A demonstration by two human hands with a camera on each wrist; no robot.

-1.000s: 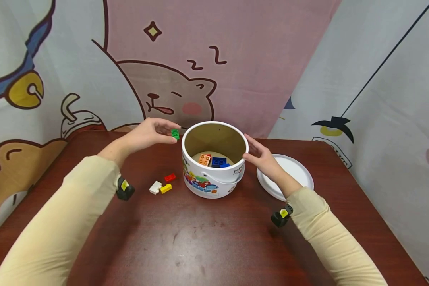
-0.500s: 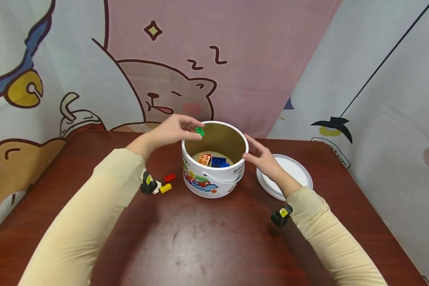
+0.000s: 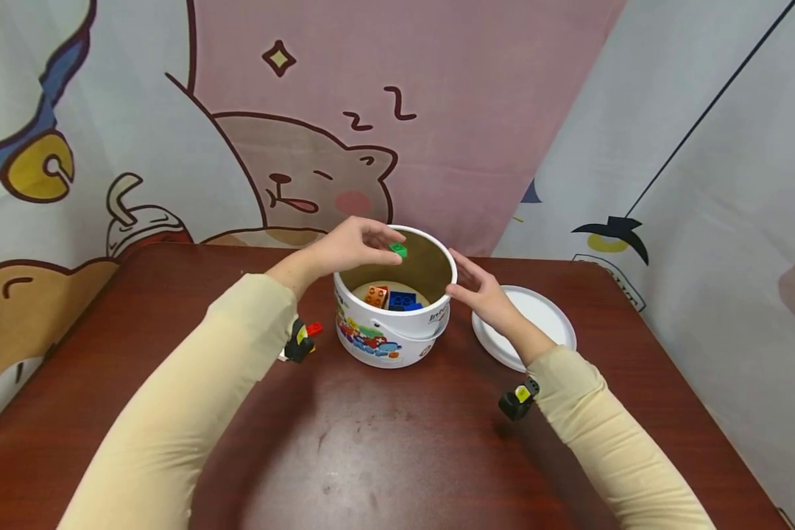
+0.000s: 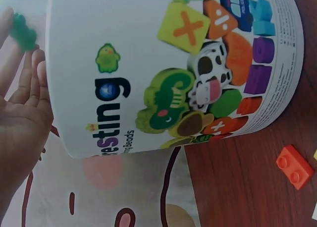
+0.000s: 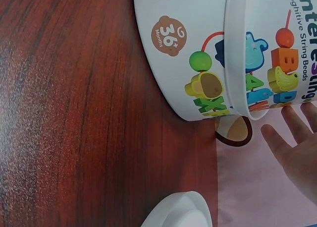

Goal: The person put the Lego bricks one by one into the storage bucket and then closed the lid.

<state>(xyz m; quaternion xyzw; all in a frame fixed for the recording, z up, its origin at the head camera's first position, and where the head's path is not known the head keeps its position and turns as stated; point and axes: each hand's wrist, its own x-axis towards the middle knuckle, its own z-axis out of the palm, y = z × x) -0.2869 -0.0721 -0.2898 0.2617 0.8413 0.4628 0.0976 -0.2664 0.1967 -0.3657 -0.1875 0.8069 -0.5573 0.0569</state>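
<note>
My left hand [image 3: 354, 246] pinches a green toy brick [image 3: 399, 251] between thumb and fingers, above the mouth of a white bucket [image 3: 369, 335]. In the left wrist view the green brick [image 4: 23, 32] looks blurred beside the bucket's rim. My right hand [image 3: 486, 296] touches the bucket's right side near the rim, its fingers fairly straight; the right wrist view shows these fingertips right at the printed wall. Inside the bucket lie an orange brick [image 3: 375, 297], blue bricks [image 3: 403, 300] and a bit of red.
Left of the bucket, a red brick [image 4: 294, 166] lies on the brown table [image 3: 384, 449]; white and yellow bricks beside it are mostly hidden by my left wrist camera [image 3: 298, 342]. A round white lid [image 3: 550, 316] lies to the right. A printed cloth [image 3: 477, 110] hangs behind.
My left hand has carried the green brick rightward, from beside the bucket to over its opening. The left wrist now covers most of the loose bricks. My right hand has stayed at the bucket.
</note>
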